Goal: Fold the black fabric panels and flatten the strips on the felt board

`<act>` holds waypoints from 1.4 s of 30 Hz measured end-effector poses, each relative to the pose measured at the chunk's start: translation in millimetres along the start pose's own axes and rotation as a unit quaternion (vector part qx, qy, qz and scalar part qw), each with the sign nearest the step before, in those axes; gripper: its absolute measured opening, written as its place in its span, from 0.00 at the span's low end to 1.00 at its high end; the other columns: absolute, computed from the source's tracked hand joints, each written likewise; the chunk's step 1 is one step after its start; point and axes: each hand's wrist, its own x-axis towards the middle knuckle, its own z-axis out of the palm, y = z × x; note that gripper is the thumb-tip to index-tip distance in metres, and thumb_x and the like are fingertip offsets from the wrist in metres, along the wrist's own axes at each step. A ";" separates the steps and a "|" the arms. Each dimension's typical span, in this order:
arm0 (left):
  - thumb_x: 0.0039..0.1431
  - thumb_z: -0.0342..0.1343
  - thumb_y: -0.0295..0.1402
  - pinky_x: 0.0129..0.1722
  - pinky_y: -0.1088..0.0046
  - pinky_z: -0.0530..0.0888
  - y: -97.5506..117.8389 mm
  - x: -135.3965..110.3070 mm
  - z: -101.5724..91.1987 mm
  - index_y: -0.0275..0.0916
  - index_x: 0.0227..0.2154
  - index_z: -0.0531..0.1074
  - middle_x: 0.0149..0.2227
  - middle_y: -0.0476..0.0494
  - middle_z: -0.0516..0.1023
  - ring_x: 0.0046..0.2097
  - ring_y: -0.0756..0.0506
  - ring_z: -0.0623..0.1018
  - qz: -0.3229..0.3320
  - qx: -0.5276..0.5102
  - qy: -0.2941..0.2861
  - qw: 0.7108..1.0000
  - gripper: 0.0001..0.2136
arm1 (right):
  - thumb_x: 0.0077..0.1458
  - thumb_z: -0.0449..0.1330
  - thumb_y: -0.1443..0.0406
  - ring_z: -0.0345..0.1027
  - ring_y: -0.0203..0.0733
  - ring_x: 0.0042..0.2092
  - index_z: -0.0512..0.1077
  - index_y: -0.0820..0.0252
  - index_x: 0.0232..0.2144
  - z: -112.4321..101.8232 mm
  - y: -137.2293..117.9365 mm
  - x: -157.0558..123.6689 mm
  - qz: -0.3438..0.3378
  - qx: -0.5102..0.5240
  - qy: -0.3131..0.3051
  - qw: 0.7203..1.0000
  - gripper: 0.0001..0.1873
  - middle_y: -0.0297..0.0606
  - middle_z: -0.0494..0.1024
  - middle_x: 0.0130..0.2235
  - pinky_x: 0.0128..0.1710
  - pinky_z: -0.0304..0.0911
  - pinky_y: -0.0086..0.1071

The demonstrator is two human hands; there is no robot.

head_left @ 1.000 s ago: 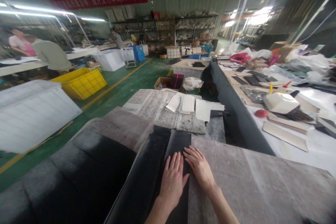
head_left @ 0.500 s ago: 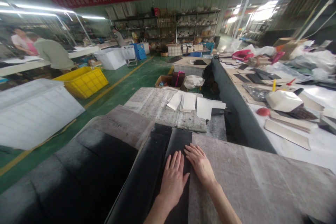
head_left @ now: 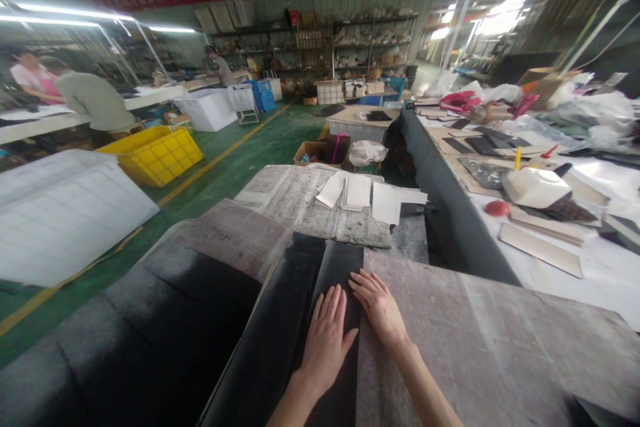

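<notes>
A long black strip of sheet material (head_left: 345, 259) lies lengthwise before me on a worn grey-brown work surface (head_left: 475, 340). My left hand (head_left: 327, 330) rests flat on this strip, fingers stretched forward and thumb out to the right. Just to its right, my right hand (head_left: 377, 303) lies with its fingertips on the strip's right edge, fingers extended and its heel over the grey-brown surface. Beside the strip on the left is another black sheet (head_left: 280, 307). Further left spreads a broad, shiny black sheet (head_left: 165, 327). Neither hand grips anything.
Several white cut pieces (head_left: 356, 192) lie on the board beyond. A cluttered bench on the right carries a white plastic container (head_left: 535, 187) and a red round object (head_left: 497, 208). A white bin (head_left: 70, 213) and a yellow crate (head_left: 155, 153) stand left; people work behind them.
Both hands stay almost in the same place on the black strip. The whole view has shifted slightly, with surroundings appearing a little further left and up.
</notes>
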 end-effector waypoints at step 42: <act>0.64 0.48 0.42 0.59 0.54 0.71 -0.7 -24.8 3.9 0.33 0.61 0.60 0.65 0.35 0.61 0.64 0.39 0.63 0.040 0.075 0.060 0.995 0.26 | 0.60 0.53 0.70 0.72 0.45 0.39 0.70 0.60 0.34 -16.0 -43.2 26.1 0.154 -0.089 -0.094 0.980 0.07 0.41 0.77 0.36 0.33 0.58 0.32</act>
